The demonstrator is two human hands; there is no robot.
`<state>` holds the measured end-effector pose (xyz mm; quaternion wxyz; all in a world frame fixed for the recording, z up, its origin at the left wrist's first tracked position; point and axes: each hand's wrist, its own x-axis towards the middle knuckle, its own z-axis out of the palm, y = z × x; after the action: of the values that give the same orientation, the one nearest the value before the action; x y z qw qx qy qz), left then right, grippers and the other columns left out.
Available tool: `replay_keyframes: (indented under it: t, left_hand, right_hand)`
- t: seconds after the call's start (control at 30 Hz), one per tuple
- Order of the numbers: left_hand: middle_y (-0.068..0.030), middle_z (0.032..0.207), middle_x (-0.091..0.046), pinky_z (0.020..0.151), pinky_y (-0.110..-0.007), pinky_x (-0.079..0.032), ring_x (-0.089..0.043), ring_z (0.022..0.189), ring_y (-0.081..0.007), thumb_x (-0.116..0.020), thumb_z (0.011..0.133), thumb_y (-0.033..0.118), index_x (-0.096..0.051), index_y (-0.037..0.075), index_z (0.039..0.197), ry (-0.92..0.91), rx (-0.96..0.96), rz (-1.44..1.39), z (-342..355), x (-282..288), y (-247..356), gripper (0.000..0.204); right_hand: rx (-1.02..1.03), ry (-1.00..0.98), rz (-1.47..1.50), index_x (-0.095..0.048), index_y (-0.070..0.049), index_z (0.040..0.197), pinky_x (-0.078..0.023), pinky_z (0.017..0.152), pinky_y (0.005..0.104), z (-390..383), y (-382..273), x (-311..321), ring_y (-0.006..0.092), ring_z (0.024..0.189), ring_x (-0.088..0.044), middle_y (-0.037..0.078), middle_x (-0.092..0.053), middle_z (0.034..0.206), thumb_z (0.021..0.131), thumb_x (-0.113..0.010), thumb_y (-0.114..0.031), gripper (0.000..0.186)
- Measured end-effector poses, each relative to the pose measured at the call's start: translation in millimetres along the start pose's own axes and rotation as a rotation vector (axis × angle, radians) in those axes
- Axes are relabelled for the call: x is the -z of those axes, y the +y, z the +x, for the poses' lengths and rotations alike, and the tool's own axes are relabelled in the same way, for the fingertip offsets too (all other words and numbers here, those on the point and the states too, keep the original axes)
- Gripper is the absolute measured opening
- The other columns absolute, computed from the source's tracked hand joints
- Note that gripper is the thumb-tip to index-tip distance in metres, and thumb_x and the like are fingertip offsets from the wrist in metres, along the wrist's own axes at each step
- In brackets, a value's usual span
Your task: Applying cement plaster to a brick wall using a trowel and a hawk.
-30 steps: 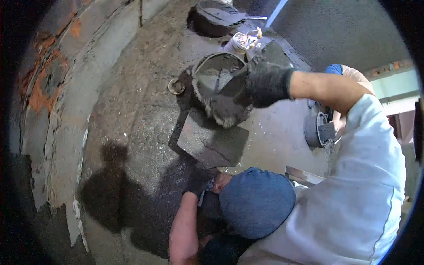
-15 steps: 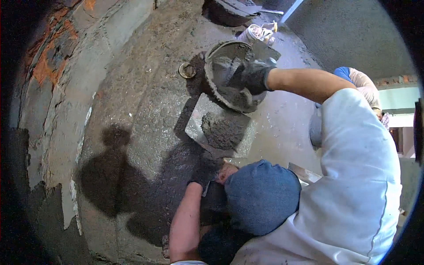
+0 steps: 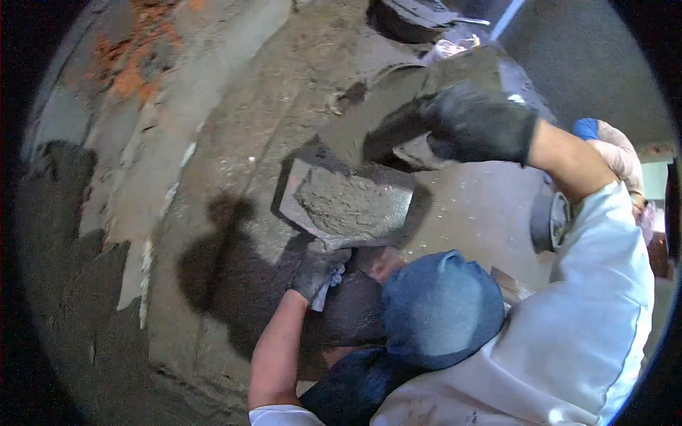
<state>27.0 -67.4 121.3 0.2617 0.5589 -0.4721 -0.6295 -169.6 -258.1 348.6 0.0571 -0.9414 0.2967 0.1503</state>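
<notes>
My left hand (image 3: 320,273), in a dark glove, is closed under the near edge of a square plasterer's hawk (image 3: 399,209), seemingly round its handle. A spread heap of wet grey mortar (image 3: 341,202) lies on the hawk. Over its far edge, my right hand (image 3: 483,122), gloved and smeared by motion, grips a broad flat trowel (image 3: 380,106) coated in mortar. The trowel's lower edge is at or just above the heap; I cannot tell if they touch. Behind the trowel, a mortar bucket (image 3: 401,69) is mostly hidden, only part of its rim showing.
A dark tub (image 3: 408,20) and a small white container (image 3: 447,50) stand at the far side. A ring-shaped thing (image 3: 348,99) lies beside the bucket. Another bucket (image 3: 547,220) is at right, near another person (image 3: 618,153). A rough wall (image 3: 121,170) runs along the left.
My right hand has lifted the trowel out of the bucket and brought it toward me over the hawk. The hawk has tilted and shifted left, its mortar more spread. The view has turned slightly.
</notes>
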Motion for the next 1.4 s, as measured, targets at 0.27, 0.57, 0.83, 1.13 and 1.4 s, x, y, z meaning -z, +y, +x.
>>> replay_keyframes:
  t: [0.27,0.57,0.83,1.13,1.4]
  left_hand:
    - [-0.0030,0.061,-0.056,0.040,-0.027,-0.040,-0.050,0.044,-0.0130,-0.063,0.077,0.018,-0.061,0.006,0.090,0.597,0.038,-0.138,-117,81,-101,0.017]
    - [-0.0012,0.057,-0.052,0.041,-0.028,-0.043,-0.050,0.045,-0.0136,-0.063,0.079,0.021,-0.059,0.009,0.086,0.830,0.272,-0.745,-226,57,-16,0.015]
    - [-0.0033,0.059,-0.054,0.040,-0.028,-0.042,-0.052,0.045,-0.0160,-0.062,0.080,0.016,-0.057,0.007,0.083,1.005,0.042,-0.774,-239,21,-109,0.011]
    - [-0.0038,0.065,-0.056,0.049,-0.028,-0.045,-0.054,0.052,-0.0167,-0.052,0.087,0.023,-0.056,0.007,0.087,0.987,0.308,-0.849,-235,46,-151,0.017]
    - [-0.0028,0.056,-0.052,0.040,-0.029,-0.041,-0.049,0.043,-0.0156,-0.056,0.083,0.022,-0.053,0.010,0.076,0.973,0.282,-1.087,-224,44,-174,0.015]
  right_hand:
    - [0.366,-0.212,0.795,-0.059,-0.008,0.090,-0.045,0.073,0.0322,59,-56,-80,0.0181,0.084,-0.055,0.008,-0.061,0.091,0.077,-0.061,-0.023,0.020]
    - [0.893,0.545,0.265,-0.061,-0.008,0.098,-0.045,0.071,0.0390,139,-152,-149,0.0257,0.087,-0.059,0.012,-0.063,0.093,0.079,-0.054,-0.029,0.029]
    - [0.981,0.761,-0.217,-0.063,-0.009,0.092,-0.046,0.071,0.0385,251,-241,-170,0.0260,0.086,-0.060,0.012,-0.064,0.091,0.079,-0.053,-0.030,0.027]
    - [0.956,0.978,-0.740,-0.065,-0.009,0.087,-0.046,0.071,0.0379,335,-309,-204,0.0263,0.086,-0.060,0.013,-0.064,0.088,0.079,-0.052,-0.030,0.025]
    - [0.785,-0.244,0.285,-0.064,-0.015,0.062,-0.046,0.052,0.0386,370,-386,-131,0.0199,0.053,-0.058,0.004,-0.060,0.057,0.071,-0.057,-0.025,0.015]
